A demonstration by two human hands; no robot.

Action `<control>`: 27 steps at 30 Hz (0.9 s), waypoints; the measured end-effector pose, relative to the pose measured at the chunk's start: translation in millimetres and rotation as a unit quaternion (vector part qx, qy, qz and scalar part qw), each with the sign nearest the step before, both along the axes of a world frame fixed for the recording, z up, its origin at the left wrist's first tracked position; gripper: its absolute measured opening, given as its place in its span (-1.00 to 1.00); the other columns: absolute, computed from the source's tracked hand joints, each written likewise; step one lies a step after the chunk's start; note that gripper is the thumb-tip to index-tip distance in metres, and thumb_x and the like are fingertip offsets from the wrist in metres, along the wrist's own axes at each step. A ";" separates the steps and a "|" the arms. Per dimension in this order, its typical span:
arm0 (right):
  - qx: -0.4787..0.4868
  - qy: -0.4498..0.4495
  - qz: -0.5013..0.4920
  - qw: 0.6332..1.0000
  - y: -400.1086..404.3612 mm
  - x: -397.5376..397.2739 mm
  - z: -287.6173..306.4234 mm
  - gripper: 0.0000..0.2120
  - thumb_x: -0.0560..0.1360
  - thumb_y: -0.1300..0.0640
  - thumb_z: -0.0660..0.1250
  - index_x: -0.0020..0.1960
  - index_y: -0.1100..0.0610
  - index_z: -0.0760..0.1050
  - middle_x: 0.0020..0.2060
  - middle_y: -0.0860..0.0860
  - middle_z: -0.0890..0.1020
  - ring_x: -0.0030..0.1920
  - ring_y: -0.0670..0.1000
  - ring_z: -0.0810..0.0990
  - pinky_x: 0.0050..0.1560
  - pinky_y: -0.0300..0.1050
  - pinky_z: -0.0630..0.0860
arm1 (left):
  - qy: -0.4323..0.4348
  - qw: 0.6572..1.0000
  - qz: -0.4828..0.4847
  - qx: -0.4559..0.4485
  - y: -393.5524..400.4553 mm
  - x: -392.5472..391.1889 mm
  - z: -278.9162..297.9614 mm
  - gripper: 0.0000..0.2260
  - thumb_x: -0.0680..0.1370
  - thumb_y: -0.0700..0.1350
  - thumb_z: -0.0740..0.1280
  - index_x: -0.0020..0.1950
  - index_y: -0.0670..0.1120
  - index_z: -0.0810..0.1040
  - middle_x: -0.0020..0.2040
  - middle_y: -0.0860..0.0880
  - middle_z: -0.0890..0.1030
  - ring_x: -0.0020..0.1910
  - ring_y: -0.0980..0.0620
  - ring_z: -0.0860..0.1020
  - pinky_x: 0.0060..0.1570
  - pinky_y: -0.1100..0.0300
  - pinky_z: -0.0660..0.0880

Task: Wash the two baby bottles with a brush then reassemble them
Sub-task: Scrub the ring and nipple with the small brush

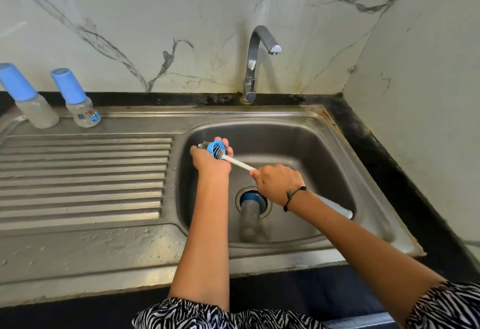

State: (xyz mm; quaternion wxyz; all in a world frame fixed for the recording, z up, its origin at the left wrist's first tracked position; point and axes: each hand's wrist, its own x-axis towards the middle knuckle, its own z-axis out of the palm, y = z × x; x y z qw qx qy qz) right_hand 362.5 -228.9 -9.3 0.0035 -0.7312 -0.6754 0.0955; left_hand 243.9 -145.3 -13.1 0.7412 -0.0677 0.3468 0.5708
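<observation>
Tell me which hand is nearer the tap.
Left. The left hand, holding the blue ring, is just below the tap; the right hand, gripping the brush handle, sits lower, closer to the drain.

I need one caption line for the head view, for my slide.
Left hand holds a blue bottle ring over the sink while right hand works the brush through it.

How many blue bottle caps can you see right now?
2: the left cap and the right cap, each on a bottle standing at the back of the drainboard. More may be hidden behind the arms.
</observation>
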 end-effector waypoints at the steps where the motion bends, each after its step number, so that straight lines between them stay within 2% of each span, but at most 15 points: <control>1: 0.009 -0.018 -0.003 1.000 0.0 0.8 1.1 -0.61 0.63 -0.07 -0.04 0.08 0.07 0.51 0.02 0.11 0.60 0.02 0.18 0.56 -0.08 -0.04 0.41 | 0.043 0.999 -0.018 -0.002 0.7 4.7 4.1 -0.55 0.64 0.14 -0.03 -0.01 -0.18 0.47 -0.15 -0.10 0.53 -0.32 0.00 0.49 -0.18 0.19 0.41; 3: 0.028 -0.048 -0.009 0.998 2.6 2.9 5.3 -0.59 0.63 -0.07 -0.05 0.08 0.10 0.51 0.02 0.12 0.61 0.01 0.18 0.57 -0.06 -0.02 0.45 | 0.094 0.995 -0.034 0.013 1.0 13.8 12.8 -0.58 0.63 0.14 0.04 0.22 -0.18 0.40 0.04 -0.17 0.48 -0.18 -0.06 0.47 0.00 0.11 0.42; 5: 0.036 -0.044 -0.023 0.998 4.8 7.5 10.9 -0.56 0.63 -0.09 -0.06 0.03 0.12 0.52 -0.01 0.13 0.61 0.00 0.19 0.58 -0.05 -0.01 0.46 | 0.083 0.995 -0.038 0.035 1.0 15.9 16.0 -0.53 0.61 0.17 0.08 0.32 -0.16 0.33 0.13 -0.22 0.46 -0.07 -0.12 0.49 0.11 0.06 0.43; 7: 0.010 0.036 -0.016 0.999 5.8 11.5 16.4 -0.56 0.63 -0.11 -0.04 -0.17 0.11 0.47 -0.12 0.16 0.57 -0.09 0.17 0.55 -0.10 -0.05 0.43 | 0.025 0.995 -0.040 0.086 -2.0 9.6 11.5 -0.51 0.62 0.21 0.02 0.29 -0.16 0.35 0.14 -0.24 0.52 0.01 -0.17 0.55 0.22 -0.02 0.39; 9: -0.034 0.145 0.015 0.989 2.9 9.8 20.4 -0.56 0.63 -0.08 0.00 -0.33 0.11 0.31 -0.26 0.15 0.48 -0.27 0.09 0.46 -0.26 -0.13 0.34 | -0.054 0.990 -0.006 0.131 -8.5 1.5 2.6 -0.51 0.61 0.22 0.00 0.19 -0.15 0.45 0.08 -0.19 0.60 0.06 -0.16 0.58 0.27 -0.04 0.38; 11: -0.050 0.169 0.032 0.984 -1.9 3.6 19.0 -0.56 0.63 -0.06 0.01 -0.34 0.13 0.27 -0.34 0.10 0.44 -0.33 0.05 0.38 -0.30 -0.13 0.28 | -0.129 0.977 0.051 0.165 -12.8 -1.1 0.9 -0.56 0.61 0.18 0.07 0.10 -0.14 0.53 -0.04 -0.13 0.66 -0.03 -0.09 0.63 0.16 0.03 0.47; 12: -0.039 0.136 0.033 0.989 -4.7 0.2 16.9 -0.56 0.63 -0.08 -0.01 -0.33 0.13 0.27 -0.36 0.06 0.42 -0.29 0.06 0.40 -0.27 -0.13 0.30 | -0.144 0.973 0.066 0.170 -12.9 -0.6 2.7 -0.59 0.60 0.16 0.12 0.02 -0.14 0.56 -0.18 -0.09 0.66 -0.18 -0.03 0.64 0.04 0.10 0.51; 14: 0.017 0.051 0.027 0.998 -8.9 -3.7 12.9 -0.60 0.63 -0.10 -0.05 -0.25 0.09 0.33 -0.29 0.03 0.46 -0.17 0.12 0.48 -0.19 -0.10 0.34 | -0.115 0.980 0.069 0.145 -11.0 1.6 7.8 -0.63 0.58 0.15 0.18 -0.16 -0.12 0.54 -0.42 0.00 0.53 -0.46 0.07 0.51 -0.22 0.23 0.48; 16: 0.054 -0.012 0.017 0.998 -11.6 -2.8 11.7 -0.61 0.63 -0.09 -0.05 -0.09 0.08 0.46 -0.14 0.10 0.56 -0.05 0.19 0.55 -0.17 -0.07 0.35 | -0.045 0.995 0.045 0.081 -6.7 3.5 9.2 -0.63 0.56 0.19 0.20 -0.21 -0.10 0.47 -0.46 0.01 0.48 -0.53 0.08 0.44 -0.39 0.27 0.42; 18: 0.071 -0.053 0.015 0.996 -11.0 -0.1 8.9 -0.59 0.64 -0.09 -0.06 0.02 0.12 0.48 -0.04 0.10 0.61 -0.02 0.20 0.57 -0.17 -0.05 0.36 | 0.057 0.998 0.017 0.020 -2.2 9.6 9.6 -0.67 0.58 0.16 0.20 -0.03 -0.12 0.44 -0.36 -0.04 0.51 -0.48 0.05 0.48 -0.45 0.27 0.39; 20: 0.079 -0.072 0.011 0.994 -7.6 1.5 5.9 -0.58 0.64 -0.08 -0.07 0.06 0.14 0.46 -0.01 0.12 0.62 -0.02 0.21 0.58 -0.17 -0.04 0.38 | 0.125 0.992 0.014 -0.004 -2.7 19.1 12.4 -0.76 0.60 0.01 0.23 0.11 -0.15 0.41 -0.21 -0.11 0.51 -0.34 0.01 0.51 -0.34 0.22 0.45; 22: 0.078 -0.055 -0.003 0.995 -3.8 4.3 8.8 -0.56 0.64 -0.09 -0.08 0.06 0.14 0.48 -0.01 0.12 0.62 -0.01 0.21 0.58 -0.15 -0.03 0.40 | 0.126 0.991 0.014 0.040 -4.9 22.8 16.6 -0.80 0.57 -0.17 0.28 0.16 -0.20 0.42 -0.14 -0.15 0.50 -0.25 -0.03 0.52 -0.22 0.20 0.51; 24: 0.061 0.005 -0.013 0.998 -3.6 7.4 17.6 -0.53 0.63 -0.12 -0.09 0.06 0.12 0.51 -0.02 0.13 0.61 -0.01 0.20 0.57 -0.11 -0.01 0.44 | 0.112 0.986 0.014 0.119 -5.5 20.2 14.0 -0.75 0.54 -0.28 0.30 0.21 -0.23 0.42 -0.12 -0.18 0.53 -0.24 -0.04 0.57 -0.18 0.19 0.56; 25: 0.056 0.023 -0.006 0.998 -5.8 7.4 23.6 -0.52 0.63 -0.13 -0.09 0.07 0.11 0.51 -0.02 0.13 0.60 -0.01 0.20 0.56 -0.10 -0.01 0.45 | 0.112 0.982 0.017 0.153 -6.6 17.7 10.6 -0.75 0.54 -0.30 0.31 0.20 -0.23 0.42 -0.14 -0.18 0.55 -0.26 -0.03 0.59 -0.19 0.19 0.58; 27: 0.047 0.004 0.018 0.999 -13.5 4.1 34.4 -0.55 0.63 -0.11 -0.08 0.09 0.10 0.51 -0.02 0.12 0.60 -0.01 0.20 0.56 -0.10 -0.02 0.43 | 0.130 0.976 0.038 0.172 -9.0 14.5 1.8 -0.82 0.52 -0.32 0.31 0.12 -0.23 0.44 -0.26 -0.15 0.55 -0.39 0.02 0.56 -0.31 0.23 0.56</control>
